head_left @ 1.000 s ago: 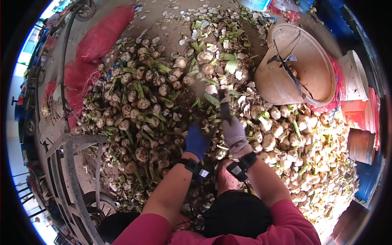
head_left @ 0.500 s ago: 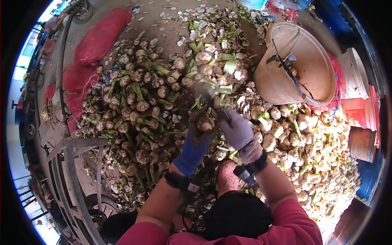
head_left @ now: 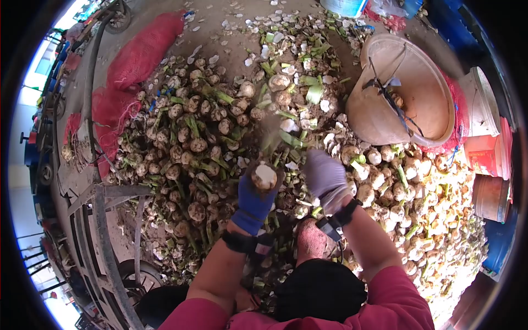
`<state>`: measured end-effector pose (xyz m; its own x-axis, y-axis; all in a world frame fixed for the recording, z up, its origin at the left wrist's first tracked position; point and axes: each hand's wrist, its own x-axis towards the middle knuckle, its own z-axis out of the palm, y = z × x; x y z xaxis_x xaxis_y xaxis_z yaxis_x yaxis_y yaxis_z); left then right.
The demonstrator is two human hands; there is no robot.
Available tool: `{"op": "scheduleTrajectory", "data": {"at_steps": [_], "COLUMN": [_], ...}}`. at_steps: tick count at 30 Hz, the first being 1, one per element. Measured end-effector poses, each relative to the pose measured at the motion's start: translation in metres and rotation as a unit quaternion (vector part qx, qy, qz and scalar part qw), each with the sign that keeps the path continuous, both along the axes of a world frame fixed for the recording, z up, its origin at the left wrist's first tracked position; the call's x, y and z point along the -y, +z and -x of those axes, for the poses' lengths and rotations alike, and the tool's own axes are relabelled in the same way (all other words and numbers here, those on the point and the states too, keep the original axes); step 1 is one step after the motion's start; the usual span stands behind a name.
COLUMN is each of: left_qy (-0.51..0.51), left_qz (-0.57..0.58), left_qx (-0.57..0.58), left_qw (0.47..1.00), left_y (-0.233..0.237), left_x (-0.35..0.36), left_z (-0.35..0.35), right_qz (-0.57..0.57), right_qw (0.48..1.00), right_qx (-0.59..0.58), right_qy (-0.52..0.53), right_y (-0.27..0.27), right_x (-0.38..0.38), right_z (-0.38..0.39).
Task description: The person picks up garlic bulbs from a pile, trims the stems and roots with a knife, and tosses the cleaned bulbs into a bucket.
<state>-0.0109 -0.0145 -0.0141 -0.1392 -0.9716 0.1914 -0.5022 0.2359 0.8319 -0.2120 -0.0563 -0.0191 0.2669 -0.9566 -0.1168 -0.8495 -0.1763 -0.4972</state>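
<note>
My left hand (head_left: 254, 204), in a blue glove, is closed around a round root bulb (head_left: 265, 176). A fresh white cut face on the bulb points up. To its right, my right hand (head_left: 325, 175), in a pale lavender glove, is closed and a little smeared by motion. The knife whose dark blade showed earlier is hard to make out now. Soil-covered bulbs with green stalks (head_left: 192, 146) lie heaped to the left of my hands. Paler trimmed bulbs (head_left: 401, 192) form a pile on the right.
A large beige tub (head_left: 360, 107) lies tilted at the upper right, beside white and red buckets (head_left: 484, 148). Red mesh sacks (head_left: 146, 52) lie at the upper left. A metal cart frame (head_left: 102, 236) stands on the left. Peelings and leaf scraps (head_left: 308, 71) litter the floor ahead.
My right hand has moved slightly right, away from the bulb. The bulb in my left hand has moved a little left and now shows a white cut face.
</note>
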Motion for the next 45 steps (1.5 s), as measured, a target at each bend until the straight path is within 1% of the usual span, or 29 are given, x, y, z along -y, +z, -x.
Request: {"op": "scheduleTrajectory", "data": {"at_steps": [1,2,4,6,8,10,12,13,15,16,17,18,20,22,23,24,25,27,29,31,32,33,34,36,38,40,41,43,45], "left_qy": [0.038,0.074,0.084,0.107,0.037,0.045,0.023,0.012,0.031,0.060,0.086,0.089,0.096,0.149,0.178,0.157,0.139,-0.045,-0.222,-0.249,-0.105,-0.055,-0.015,-0.047,0.043,0.098,0.109,-0.015,0.103], "left_qz": [-0.106,-0.211,-0.148,-0.159,-0.082,-0.159,0.042,0.144,0.127,0.006,-0.115,-0.103,-0.085,-0.104,-0.111,-0.128,-0.146,-0.158,-0.063,0.074,-0.094,0.148,-0.006,0.000,-0.028,-0.070,-0.096,-0.164,-0.092], "left_qx": [-0.194,-0.379,-0.381,-0.381,-0.125,-0.297,0.008,0.160,0.113,-0.089,-0.287,-0.297,-0.315,-0.391,-0.426,-0.372,-0.315,-0.196,-0.041,0.157,0.199,0.387,0.522,0.554,0.322,0.031,-0.136,-0.356,-0.240], "left_qw": [0.975,0.898,0.909,0.904,0.988,0.941,0.999,0.976,0.985,0.994,0.947,0.945,0.940,0.902,0.880,0.906,0.927,0.967,0.972,0.953,0.970,0.908,0.853,0.831,0.946,0.992,0.980,0.920,0.961], "left_y": [0.003,0.002,0.002,0.014,0.014,0.019,0.029,0.034,0.039,0.040,0.040,0.037,0.025,0.023,0.020,0.012,0.001,0.026,0.044,0.004,0.029,-0.014,-0.042,-0.073,-0.066,-0.029,0.001,0.000,-0.020], "left_x": [0.001,-0.002,-0.011,-0.011,-0.022,-0.034,-0.019,-0.009,-0.003,-0.003,-0.001,0.000,0.000,0.000,0.000,0.004,0.006,-0.001,0.011,0.062,0.086,0.099,0.111,0.110,0.112,0.093,0.070,0.029,-0.017], "left_z": [0.006,0.012,0.026,0.031,0.008,-0.001,-0.017,-0.025,-0.026,-0.021,-0.018,-0.018,-0.019,-0.015,-0.013,-0.010,-0.004,0.032,0.045,0.005,-0.006,-0.048,-0.090,-0.152,-0.147,-0.115,-0.079,-0.035,0.005], "right_qz": [-0.007,-0.020,-0.113,-0.383,-0.225,-0.455,-0.319,-0.245,-0.090,0.021,0.131,0.238,0.031,-0.249,-0.264,-0.277,-0.226,-0.275,-0.308,-0.340,-0.358,-0.336,-0.317,-0.275,-0.289,-0.306,-0.313,-0.326,-0.286], "right_qw": [0.992,0.968,0.915,0.798,0.854,0.666,0.788,0.835,0.904,0.923,0.931,0.925,0.974,0.964,0.955,0.944,0.923,0.889,0.860,0.830,0.812,0.817,0.830,0.856,0.842,0.816,0.800,0.743,0.729], "right_qx": [0.057,0.114,0.323,0.424,0.468,0.530,0.490,0.467,0.408,0.377,0.339,0.296,0.223,0.091,0.120,0.148,0.278,0.320,0.352,0.383,0.398,0.419,0.410,0.394,0.396,0.414,0.428,0.486,0.540], "right_qy": [-0.113,-0.223,-0.213,-0.193,-0.034,-0.261,-0.195,-0.160,-0.091,-0.071,-0.047,-0.021,-0.016,-0.033,-0.070,-0.105,-0.141,-0.176,-0.201,-0.221,-0.233,-0.210,-0.205,-0.191,-0.224,-0.261,-0.279,-0.325,-0.309], "right_y": [-0.008,-0.010,-0.048,-0.050,-0.051,0.005,0.008,0.017,0.051,0.065,0.079,0.087,0.074,0.032,0.029,0.024,-0.031,-0.049,-0.058,-0.065,-0.069,-0.072,-0.080,-0.097,-0.079,-0.058,-0.048,-0.032,-0.037], "right_x": [0.000,-0.007,-0.036,-0.053,-0.046,-0.033,-0.012,-0.005,0.004,0.003,0.000,-0.004,-0.020,-0.025,-0.033,-0.043,-0.064,-0.074,-0.071,-0.065,-0.065,-0.066,-0.067,-0.069,-0.058,-0.049,-0.040,-0.031,-0.034], "right_z": [0.009,0.012,-0.010,-0.027,-0.031,-0.027,-0.023,-0.027,-0.041,-0.042,-0.042,-0.041,-0.034,-0.028,-0.023,-0.018,-0.017,-0.023,-0.023,-0.022,-0.022,-0.023,-0.023,-0.023,-0.023,-0.026,-0.028,-0.037,-0.050]}}
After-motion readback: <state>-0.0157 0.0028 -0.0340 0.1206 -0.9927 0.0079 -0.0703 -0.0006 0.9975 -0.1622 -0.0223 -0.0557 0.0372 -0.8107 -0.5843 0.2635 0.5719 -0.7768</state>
